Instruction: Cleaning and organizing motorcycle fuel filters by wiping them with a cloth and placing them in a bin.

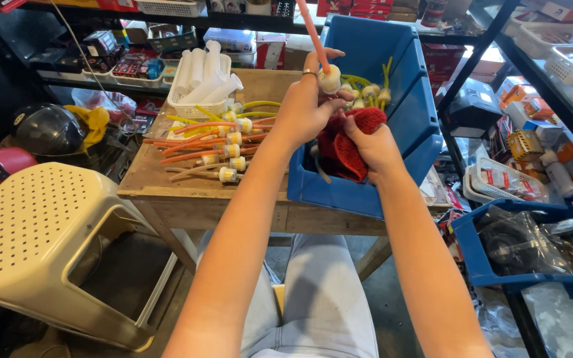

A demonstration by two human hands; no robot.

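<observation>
We hold a small white fuel filter point(329, 80) with an orange hose point(312, 30) rising from it toward twelve o'clock, our left hand point(305, 106) gripping it with fingers and thumb clamped around the filter body. At four o'clock from it, our right hand point(374, 147) has its fingers closed on a red cloth point(351, 142), which touches the filter's underside. Both hands hover over a blue plastic bin point(406, 113) holding more filters with yellow-green hoses point(369, 89). At nine o'clock of the bin, a row of filters with orange hoses point(210, 149) lies on the wooden table point(150, 182), beside a white basket point(197, 99).
</observation>
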